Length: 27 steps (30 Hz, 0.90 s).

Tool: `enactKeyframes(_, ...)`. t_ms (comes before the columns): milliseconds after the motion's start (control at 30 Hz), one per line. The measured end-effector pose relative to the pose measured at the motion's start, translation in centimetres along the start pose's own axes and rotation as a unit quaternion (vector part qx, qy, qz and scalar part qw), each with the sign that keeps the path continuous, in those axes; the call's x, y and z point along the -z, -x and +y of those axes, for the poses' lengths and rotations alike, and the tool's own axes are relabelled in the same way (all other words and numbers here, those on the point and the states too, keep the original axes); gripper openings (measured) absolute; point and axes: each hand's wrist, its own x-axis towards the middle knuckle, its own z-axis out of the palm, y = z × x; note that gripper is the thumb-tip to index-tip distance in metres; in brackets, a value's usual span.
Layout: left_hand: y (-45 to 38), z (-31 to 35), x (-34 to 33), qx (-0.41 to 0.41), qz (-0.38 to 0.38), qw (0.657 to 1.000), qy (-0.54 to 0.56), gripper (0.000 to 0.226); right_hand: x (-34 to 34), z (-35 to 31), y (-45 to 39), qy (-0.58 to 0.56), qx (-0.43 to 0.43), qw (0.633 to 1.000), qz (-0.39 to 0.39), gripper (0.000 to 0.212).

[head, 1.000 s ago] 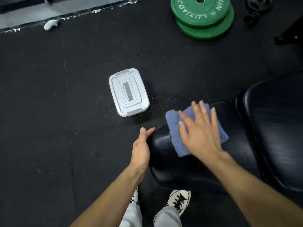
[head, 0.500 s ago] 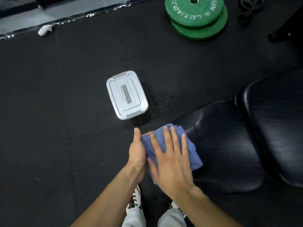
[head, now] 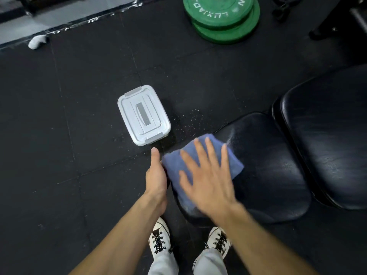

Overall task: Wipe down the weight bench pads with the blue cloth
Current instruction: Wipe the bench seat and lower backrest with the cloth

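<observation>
The blue cloth (head: 234, 162) lies flat on the near left end of the black seat pad (head: 268, 167). My right hand (head: 206, 175) presses on the cloth with straight, spread fingers and is motion-blurred. At the pad's left edge, beside the cloth, my left hand (head: 156, 175) rests with its thumb pointing away from me; its fingers are hidden over the edge. A larger black back pad (head: 327, 132) adjoins the seat pad on the right. A wet sheen shows on the seat pad just past the cloth.
A white lidded plastic box (head: 144, 115) sits on the black rubber floor left of the bench. Two stacked green weight plates (head: 222, 18) lie at the top. A white crumpled rag (head: 36, 42) lies by the floor edge at top left. My white shoes (head: 159, 238) stand under the pad.
My right hand swept the cloth from the pad's far middle to its near left end, then slightly back to the right. My left hand stayed at the pad's left edge.
</observation>
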Motion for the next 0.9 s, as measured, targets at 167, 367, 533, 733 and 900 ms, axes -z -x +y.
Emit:
enactKeyframes(167,0.2,0.3,0.2,-0.023,-0.037,0.997,-0.069,0.079,3.5,9.9,-6.4,0.04,-0.116,0.992,-0.016,0.064)
enactKeyframes(367,0.3,0.0,0.1,-0.016,-0.02,0.998,-0.058,0.072,3.4,9.8,-6.3,0.003,-0.193,0.981,-0.016,0.058)
enactKeyframes(533,0.3,0.2,-0.3,-0.015,-0.006,0.999,-0.045,0.066,1.3,2.0,-1.4,0.008,-0.113,0.994,-0.006,0.06)
enactKeyframes(733,0.1,0.5,0.0,-0.02,-0.022,0.997,-0.066,0.057,-2.0,-2.5,5.2,-0.001,-0.039,0.999,0.036,0.063)
enactKeyframes(900,0.3,-0.2,-0.2,-0.098,0.002,0.983,-0.152,0.037,-4.3,-0.9,10.2,0.016,0.014,0.999,0.024,0.069)
